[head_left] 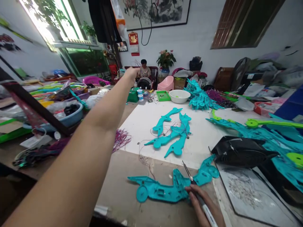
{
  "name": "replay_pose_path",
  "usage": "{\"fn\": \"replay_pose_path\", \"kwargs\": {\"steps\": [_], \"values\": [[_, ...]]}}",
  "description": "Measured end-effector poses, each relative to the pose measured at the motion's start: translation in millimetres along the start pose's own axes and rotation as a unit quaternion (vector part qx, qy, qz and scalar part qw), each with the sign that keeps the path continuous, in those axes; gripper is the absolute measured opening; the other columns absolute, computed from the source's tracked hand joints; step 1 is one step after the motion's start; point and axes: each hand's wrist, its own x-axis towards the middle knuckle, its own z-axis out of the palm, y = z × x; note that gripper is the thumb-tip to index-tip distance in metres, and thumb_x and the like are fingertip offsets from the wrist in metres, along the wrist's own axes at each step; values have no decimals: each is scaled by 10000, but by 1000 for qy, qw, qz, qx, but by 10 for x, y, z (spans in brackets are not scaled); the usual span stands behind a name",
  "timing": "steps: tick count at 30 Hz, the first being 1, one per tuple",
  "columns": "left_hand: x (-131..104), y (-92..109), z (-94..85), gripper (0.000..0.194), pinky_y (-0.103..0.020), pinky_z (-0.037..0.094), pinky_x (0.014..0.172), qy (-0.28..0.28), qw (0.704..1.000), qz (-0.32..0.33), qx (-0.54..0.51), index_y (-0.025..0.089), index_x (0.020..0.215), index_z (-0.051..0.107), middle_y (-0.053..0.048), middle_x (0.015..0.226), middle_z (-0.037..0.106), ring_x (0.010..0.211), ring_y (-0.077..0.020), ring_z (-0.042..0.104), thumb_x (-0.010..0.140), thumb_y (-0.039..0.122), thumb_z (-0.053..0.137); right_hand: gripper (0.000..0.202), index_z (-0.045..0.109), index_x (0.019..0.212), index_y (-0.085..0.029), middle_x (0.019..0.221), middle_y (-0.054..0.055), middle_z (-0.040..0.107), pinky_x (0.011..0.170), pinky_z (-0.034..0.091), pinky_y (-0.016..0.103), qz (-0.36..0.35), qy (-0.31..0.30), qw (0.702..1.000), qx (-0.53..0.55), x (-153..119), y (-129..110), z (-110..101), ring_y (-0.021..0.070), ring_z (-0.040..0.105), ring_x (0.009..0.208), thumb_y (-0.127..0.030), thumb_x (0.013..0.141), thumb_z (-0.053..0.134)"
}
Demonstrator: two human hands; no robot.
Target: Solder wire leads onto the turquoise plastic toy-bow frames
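My left arm stretches far forward across the table, and my left hand [132, 75] is small at its end. Its fingers look curled together; what they hold, if anything, is hidden. In my right hand [205, 205] is a soldering iron [203, 203] with a pale handle, its thin metal tip pointing up and away. That hand is over a turquoise plastic part [165, 190] with a round end and slots, lying on the near brown surface. Farther off, several similar turquoise pieces [176, 148] joined by thin wires lie on a white sheet [132, 135].
A black device [239, 151] stands right, beside a tray [251, 189] of tiny pale bits. Purple wires [121, 138] lie left of the sheet. Behind are a white bowl [179, 96], a green tray [163, 96] and a turquoise pile [201, 96]. A person [144, 70] sits beyond.
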Motion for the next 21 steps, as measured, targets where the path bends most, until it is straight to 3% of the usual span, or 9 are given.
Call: {"fn": "replay_pose_path", "kwargs": {"steps": [3,7,10,13,17,21], "values": [[62,-242,301,90,-243,496,714,-38,995,-79,-46,104,748,525,-10,657,582,677,-100,601,832,110,560,258,716,954,-293,879,-6,763,739,624,279,19,27,999,-22,25,109,-38,232,740,804,-486,814,620],[-403,-773,425,98,-291,521,682,-84,984,-137,-73,116,693,580,-46,623,621,605,-130,612,773,135,632,225,716,963,-300,883,-20,765,792,615,284,-22,-19,998,-48,120,181,-171,226,741,826,-445,816,625],[-1000,-1066,267,105,-289,517,681,-121,975,-168,-79,122,696,625,-69,678,670,612,-136,629,740,201,678,223,701,984,-291,846,-15,765,760,625,316,-24,-7,998,-62,167,132,-263,241,741,815,-429,826,627],[-1780,-1225,-1,149,-290,515,679,-195,962,-178,-69,133,728,668,-89,772,708,689,-165,658,743,281,660,231,667,1046,-296,825,-5,760,772,619,363,0,20,999,-47,186,8,-320,239,735,752,-414,857,609],[-2839,-1320,-324,205,-312,520,752,-250,963,-98,23,169,791,701,-66,829,727,810,-203,664,783,345,595,202,669,1000,-234,880,17,750,824,580,346,-49,17,996,-70,265,-36,-333,202,718,804,-378,869,615],[-3557,-1492,-418,260,-377,496,915,-241,966,7,93,180,944,697,-90,1006,721,977,-240,652,835,353,535,227,669,1033,-234,1011,48,730,881,550,379,-143,-78,976,-143,373,165,-249,216,693,943,-381,877,596]]}}
